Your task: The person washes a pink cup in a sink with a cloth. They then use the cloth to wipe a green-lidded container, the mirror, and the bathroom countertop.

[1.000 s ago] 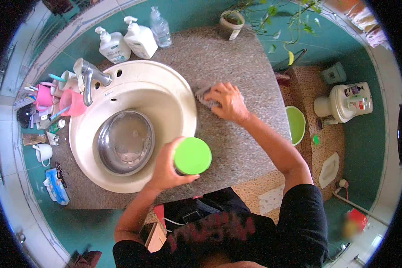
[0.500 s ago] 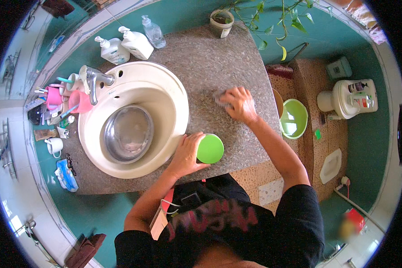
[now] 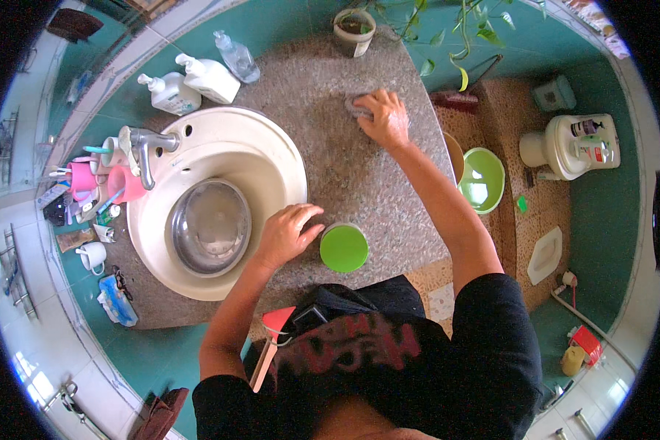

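My right hand (image 3: 386,119) presses a small grey scrubbing pad (image 3: 354,107) onto the speckled stone counter (image 3: 323,158), towards its far side. The fingers cover part of the pad, so its exact kind is hard to make out. A round container with a bright green top (image 3: 345,248) stands on the counter near the front edge. Just left of it hovers my left hand (image 3: 287,233), with thumb and fingers apart and nothing in them, over the rim of the cream sink (image 3: 290,165). A round metal basin (image 3: 211,227) lies in the sink bowl.
A tap (image 3: 145,150), pump bottles (image 3: 210,77) and pink cups (image 3: 122,183) line the sink's back and left. A potted plant (image 3: 354,33) stands at the far edge. Beyond the counter's right side are a green tub (image 3: 482,181) and a toilet (image 3: 565,149).
My left hand has let go of the green-topped container and drawn back to the left. My right hand has slid the grey scrubbing pad farther away across the counter.
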Action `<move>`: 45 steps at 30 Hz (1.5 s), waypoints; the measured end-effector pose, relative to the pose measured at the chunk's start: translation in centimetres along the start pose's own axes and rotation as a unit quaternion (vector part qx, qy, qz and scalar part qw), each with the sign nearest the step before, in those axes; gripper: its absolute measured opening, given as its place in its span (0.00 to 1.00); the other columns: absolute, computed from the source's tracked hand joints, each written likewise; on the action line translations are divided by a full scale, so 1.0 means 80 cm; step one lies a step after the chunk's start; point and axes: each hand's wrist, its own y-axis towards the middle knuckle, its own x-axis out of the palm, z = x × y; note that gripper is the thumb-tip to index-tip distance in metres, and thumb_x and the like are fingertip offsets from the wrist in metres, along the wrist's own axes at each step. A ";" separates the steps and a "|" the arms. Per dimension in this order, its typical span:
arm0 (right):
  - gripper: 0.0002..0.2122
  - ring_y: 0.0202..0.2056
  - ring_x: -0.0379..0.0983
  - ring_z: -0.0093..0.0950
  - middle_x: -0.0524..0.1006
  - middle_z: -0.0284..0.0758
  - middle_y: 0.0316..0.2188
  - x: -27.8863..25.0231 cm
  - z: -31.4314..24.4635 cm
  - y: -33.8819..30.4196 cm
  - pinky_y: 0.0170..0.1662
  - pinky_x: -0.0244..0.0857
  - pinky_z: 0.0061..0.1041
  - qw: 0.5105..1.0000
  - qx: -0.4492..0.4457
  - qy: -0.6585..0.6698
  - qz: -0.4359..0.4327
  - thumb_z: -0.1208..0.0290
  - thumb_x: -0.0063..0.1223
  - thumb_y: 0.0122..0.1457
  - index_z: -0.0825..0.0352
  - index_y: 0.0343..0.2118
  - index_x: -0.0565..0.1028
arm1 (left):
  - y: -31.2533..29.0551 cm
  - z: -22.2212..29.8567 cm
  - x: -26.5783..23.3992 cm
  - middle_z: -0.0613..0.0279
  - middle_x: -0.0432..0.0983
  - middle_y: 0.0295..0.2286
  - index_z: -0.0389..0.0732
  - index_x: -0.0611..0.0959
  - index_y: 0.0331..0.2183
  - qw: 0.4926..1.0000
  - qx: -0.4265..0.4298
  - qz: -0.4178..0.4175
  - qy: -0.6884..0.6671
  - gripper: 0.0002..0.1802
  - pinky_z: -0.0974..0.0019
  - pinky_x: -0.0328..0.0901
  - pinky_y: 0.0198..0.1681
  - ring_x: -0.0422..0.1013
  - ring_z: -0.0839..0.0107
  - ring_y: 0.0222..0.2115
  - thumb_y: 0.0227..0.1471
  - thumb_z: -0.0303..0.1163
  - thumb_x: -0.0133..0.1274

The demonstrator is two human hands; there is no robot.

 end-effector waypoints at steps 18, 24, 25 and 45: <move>0.19 0.41 0.69 0.38 0.74 0.40 0.36 -0.219 -0.056 0.187 0.47 0.64 0.34 0.946 -0.250 0.195 0.067 0.72 0.57 0.42 0.65 0.41 0.76 | -0.012 0.066 0.010 0.55 0.79 0.31 0.39 0.80 0.36 0.965 -0.136 0.214 -0.068 0.10 0.65 0.69 0.33 0.76 0.63 0.30 0.49 0.29 0.58; 0.09 0.39 0.69 0.35 0.75 0.38 0.35 -0.351 -0.170 0.425 0.39 0.63 0.31 0.810 -0.307 0.146 0.479 0.70 0.48 0.57 0.63 0.39 0.76 | -0.065 0.063 0.025 0.53 0.79 0.32 0.34 0.79 0.37 0.935 -0.216 0.257 -0.111 0.10 0.67 0.69 0.37 0.77 0.65 0.33 0.50 0.25 0.57; 0.09 0.43 0.67 0.39 0.74 0.38 0.39 -0.343 -0.185 0.444 0.42 0.62 0.35 0.791 -0.312 0.082 0.520 0.71 0.50 0.56 0.62 0.40 0.76 | -0.071 0.062 0.029 0.53 0.79 0.32 0.34 0.79 0.37 0.934 -0.220 0.259 -0.111 0.10 0.67 0.69 0.37 0.77 0.65 0.33 0.50 0.25 0.57; 0.14 0.49 0.64 0.42 0.71 0.36 0.47 -0.295 -0.160 0.457 0.48 0.61 0.41 0.821 -0.339 -0.051 0.456 0.74 0.51 0.50 0.57 0.41 0.77 | -0.092 0.049 0.056 0.57 0.79 0.30 0.41 0.81 0.34 0.929 -0.284 0.238 -0.025 0.09 0.62 0.69 0.33 0.76 0.60 0.30 0.47 0.29 0.59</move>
